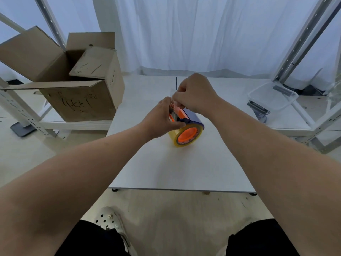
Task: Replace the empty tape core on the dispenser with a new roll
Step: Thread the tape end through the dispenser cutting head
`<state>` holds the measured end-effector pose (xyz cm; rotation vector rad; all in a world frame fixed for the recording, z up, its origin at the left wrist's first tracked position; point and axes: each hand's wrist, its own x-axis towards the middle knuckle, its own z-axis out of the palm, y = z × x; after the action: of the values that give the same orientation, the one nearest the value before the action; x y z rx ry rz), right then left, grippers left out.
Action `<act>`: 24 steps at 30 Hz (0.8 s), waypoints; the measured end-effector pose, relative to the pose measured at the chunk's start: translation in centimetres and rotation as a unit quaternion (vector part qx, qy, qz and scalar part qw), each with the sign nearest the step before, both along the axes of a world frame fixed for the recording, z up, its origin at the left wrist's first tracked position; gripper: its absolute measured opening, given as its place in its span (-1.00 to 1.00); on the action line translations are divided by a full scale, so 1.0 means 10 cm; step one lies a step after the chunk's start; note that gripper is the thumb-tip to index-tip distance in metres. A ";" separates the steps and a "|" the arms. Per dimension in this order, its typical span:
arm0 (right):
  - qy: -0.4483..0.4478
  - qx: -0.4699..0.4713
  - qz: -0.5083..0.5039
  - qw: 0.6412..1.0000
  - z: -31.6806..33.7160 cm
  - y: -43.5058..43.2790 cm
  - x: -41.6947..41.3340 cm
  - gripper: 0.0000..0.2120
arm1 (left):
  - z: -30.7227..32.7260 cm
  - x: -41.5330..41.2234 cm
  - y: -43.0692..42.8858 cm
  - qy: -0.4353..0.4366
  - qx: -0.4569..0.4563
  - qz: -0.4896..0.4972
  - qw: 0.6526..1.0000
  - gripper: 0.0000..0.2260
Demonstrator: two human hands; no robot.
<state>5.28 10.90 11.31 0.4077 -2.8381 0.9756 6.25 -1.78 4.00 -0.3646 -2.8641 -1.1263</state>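
**Both hands on dispenser, new roll mounted**

One cardboard box [73, 85] at 10 o'clock, flaps open, contents hidden. Left hand [162, 117] fingers clamp the dispenser [186, 117] at the centre of the counter [175, 167]. One yellow tape roll [186, 135] sits on its orange hub. Right hand [195, 93] fingers pinch the clear tape end above; blade area mostly covered. One clear plastic tub [273, 97] at 2 o'clock, contents unclear.
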 end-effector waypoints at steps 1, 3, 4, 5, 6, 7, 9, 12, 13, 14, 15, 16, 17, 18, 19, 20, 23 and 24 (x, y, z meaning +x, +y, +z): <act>0.006 0.005 0.002 1.000 0.00 0.00 0.01 -0.83 | 0.00 0.00 0.00 0.000 0.005 0.001 1.000 -0.40; 0.015 0.007 0.002 1.000 0.01 0.01 0.02 -0.82 | 0.00 0.00 0.00 -0.004 0.014 0.003 1.000 -0.39; 0.020 0.010 0.003 1.000 0.02 0.01 0.02 -0.82 | 0.00 0.01 0.01 -0.004 0.020 0.002 1.000 -0.38; 0.023 0.017 0.006 1.000 0.02 0.00 0.03 -0.82 | -0.01 0.00 0.02 -0.004 0.026 0.001 1.000 -0.37; 0.026 0.026 0.012 0.999 0.02 0.00 0.03 -0.83 | -0.01 0.01 0.03 -0.003 0.032 -0.001 0.999 -0.36; 0.028 0.036 0.016 0.999 0.02 0.00 0.04 -0.83 | -0.01 0.01 0.03 -0.003 0.038 -0.001 0.999 -0.36; 0.026 0.034 0.019 0.999 0.02 0.03 0.03 -0.81 | -0.01 0.02 0.03 -0.011 0.053 0.008 0.998 -0.38; -0.016 -0.031 0.003 0.999 -0.02 0.18 -0.02 -0.80 | -0.03 0.05 0.01 -0.019 0.077 0.024 0.997 -0.34; -0.034 -0.053 -0.006 0.998 -0.04 0.24 -0.03 -0.82 | -0.04 0.06 0.01 -0.013 0.077 0.025 0.997 -0.31; -0.055 -0.074 -0.018 0.996 -0.06 0.29 -0.04 -0.84 | -0.05 0.08 0.01 -0.004 0.073 0.024 0.997 -0.29; -0.080 -0.094 -0.029 0.992 -0.09 0.32 -0.05 -0.86 | -0.06 0.09 0.01 0.005 0.065 0.023 0.998 -0.28; -0.108 -0.114 -0.037 0.987 -0.12 0.34 -0.06 -0.88 | -0.06 0.10 0.02 0.013 0.056 0.023 0.998 -0.28; -0.136 -0.133 -0.043 0.981 -0.15 0.35 -0.06 -0.88 | -0.07 0.11 0.02 0.020 0.047 0.023 0.998 -0.29; -0.160 -0.148 -0.048 0.975 -0.17 0.35 -0.07 -0.87 | -0.07 0.12 0.01 0.025 0.040 0.021 0.999 -0.31; -0.179 -0.159 -0.053 0.969 -0.21 0.36 -0.08 -0.86 | -0.07 0.14 0.00 0.028 0.035 0.019 0.999 -0.33; -0.195 -0.166 -0.060 0.965 -0.24 0.36 -0.09 -0.85 | -0.06 0.15 -0.01 0.029 0.030 0.015 0.999 -0.35; -0.239 -0.175 -0.080 0.952 -0.33 0.35 -0.11 -0.79 | -0.05 0.19 -0.06 0.031 0.007 -0.001 0.999 -0.42; -0.254 -0.179 -0.089 0.946 -0.35 0.33 -0.12 -0.78 | -0.05 0.19 -0.07 0.033 -0.003 -0.004 0.999 -0.44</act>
<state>4.10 14.16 7.83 -0.1644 -2.9336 1.7196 8.20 -2.50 3.53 -0.4069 -2.8127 -1.0850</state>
